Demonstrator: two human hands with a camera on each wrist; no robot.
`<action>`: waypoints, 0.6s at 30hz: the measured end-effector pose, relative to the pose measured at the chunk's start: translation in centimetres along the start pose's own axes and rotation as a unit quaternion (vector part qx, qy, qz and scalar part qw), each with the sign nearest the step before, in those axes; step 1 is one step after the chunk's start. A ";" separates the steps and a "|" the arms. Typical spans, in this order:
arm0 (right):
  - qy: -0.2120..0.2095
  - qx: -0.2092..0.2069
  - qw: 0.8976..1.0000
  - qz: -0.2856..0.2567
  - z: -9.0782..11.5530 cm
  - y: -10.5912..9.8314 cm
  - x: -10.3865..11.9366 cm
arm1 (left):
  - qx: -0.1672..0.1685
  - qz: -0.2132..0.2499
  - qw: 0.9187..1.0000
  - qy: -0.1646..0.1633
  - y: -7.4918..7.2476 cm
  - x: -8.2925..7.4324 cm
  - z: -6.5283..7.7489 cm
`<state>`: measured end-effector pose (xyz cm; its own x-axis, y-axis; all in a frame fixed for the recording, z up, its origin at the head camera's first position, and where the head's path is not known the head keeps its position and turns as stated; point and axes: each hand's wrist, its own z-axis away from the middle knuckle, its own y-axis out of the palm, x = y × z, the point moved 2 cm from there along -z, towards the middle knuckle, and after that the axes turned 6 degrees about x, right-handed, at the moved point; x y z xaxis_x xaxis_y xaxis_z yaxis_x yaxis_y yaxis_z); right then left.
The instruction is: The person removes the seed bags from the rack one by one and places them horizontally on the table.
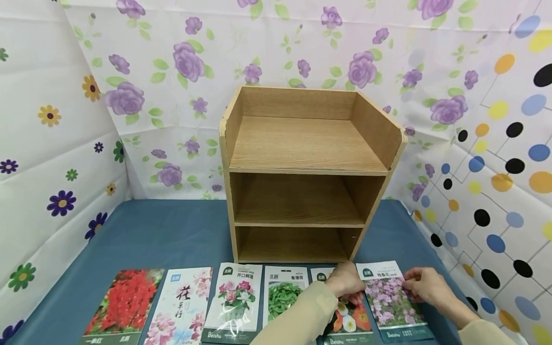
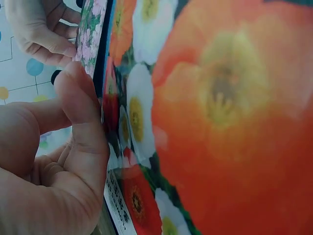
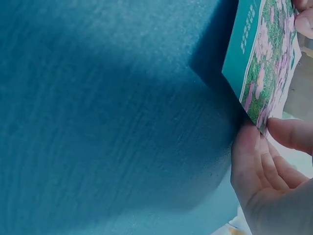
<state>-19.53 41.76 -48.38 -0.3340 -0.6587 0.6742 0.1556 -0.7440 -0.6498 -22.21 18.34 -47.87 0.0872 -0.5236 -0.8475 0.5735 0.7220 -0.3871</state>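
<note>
A seed packet with pink flowers (image 1: 390, 302) lies at the right end of a row, tilted up from the blue surface in the right wrist view. My right hand (image 1: 427, 287) pinches its right edge between thumb (image 3: 291, 133) and fingers. At its opposite edge, my left hand (image 1: 347, 282) has its thumb and fingers drawn together at the packet's side. That hand crosses over a poppy seed packet (image 1: 355, 318), hiding part of it. Orange and white poppies (image 2: 225, 93) fill much of the left wrist view.
To the left lie a mint packet (image 1: 282, 297), a bowl-lotus packet (image 1: 235, 299), a pink-and-white packet (image 1: 178, 306) and a red-flower packet (image 1: 125, 302). Behind the row stands a wooden shelf (image 1: 308, 170) on the blue cloth (image 1: 172, 235). Patterned sheets (image 1: 276, 52) enclose the back and sides.
</note>
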 end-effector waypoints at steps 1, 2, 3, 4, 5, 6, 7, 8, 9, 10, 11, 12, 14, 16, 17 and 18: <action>-0.001 -0.004 1.000 0.014 0.0 0.0 0.1 | -0.004 -0.009 1.000 0.000 0.0 0.0 0.0; -0.003 -0.008 1.000 0.025 0.0 -0.1 0.2 | -0.006 -0.013 1.000 0.001 0.0 0.0 -0.1; -0.005 -0.011 0.999 0.038 0.1 -0.1 0.3 | -0.008 -0.015 1.000 0.002 0.0 0.0 -0.1; -0.006 -0.014 0.999 0.049 0.1 -0.2 0.5 | -0.010 -0.019 1.000 0.004 0.0 0.0 -0.2; -0.010 -0.016 0.998 0.061 0.1 -0.2 0.6 | -0.013 -0.023 1.000 0.005 -0.1 -0.1 -0.2; -0.014 -0.018 0.997 0.072 0.1 -0.2 0.7 | -0.015 -0.027 1.000 0.004 -0.1 -0.1 -0.2; -0.017 -0.019 0.996 0.082 0.1 -0.3 0.8 | -0.016 -0.030 0.999 0.004 -0.2 -0.1 -0.2; -0.024 -0.019 0.995 0.094 0.1 -0.4 0.9 | -0.016 -0.032 0.999 0.005 -0.2 -0.2 -0.3; -0.033 -0.021 0.993 0.107 0.1 -0.5 1.1 | -0.014 -0.036 0.999 0.006 -0.3 -0.3 -0.3; -0.042 -0.025 0.991 0.121 0.1 -0.5 1.3 | -0.013 -0.042 0.999 0.008 -0.4 -0.4 -0.2; -0.051 -0.031 0.989 0.137 0.1 -0.6 1.4 | -0.009 -0.044 0.999 0.011 -0.5 -0.4 -0.1; -0.058 -0.038 0.986 0.152 0.2 -0.6 1.5 | -0.006 -0.051 0.999 0.016 -0.7 -0.5 0.0; -0.072 -0.055 0.980 0.179 0.5 -0.7 2.0 | -0.001 -0.069 0.997 0.029 -1.1 -0.8 0.3; -0.076 -0.071 0.975 0.197 0.9 -0.7 2.5 | -0.003 -0.096 0.994 0.045 -1.7 -1.0 0.8; -0.077 -0.077 0.973 0.203 1.1 -0.7 2.7 | -0.005 -0.105 0.993 0.054 -2.0 -1.2 1.1; -0.077 -0.082 0.972 0.207 1.4 -0.6 3.1 | -0.007 -0.115 0.991 0.065 -2.3 -1.3 1.4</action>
<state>-19.33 40.05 -45.40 -0.1287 -0.9162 0.3796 0.0925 -0.3922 -0.9152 -22.49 16.74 -45.33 -0.1502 -0.6132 -0.7755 0.5543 0.5973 -0.5797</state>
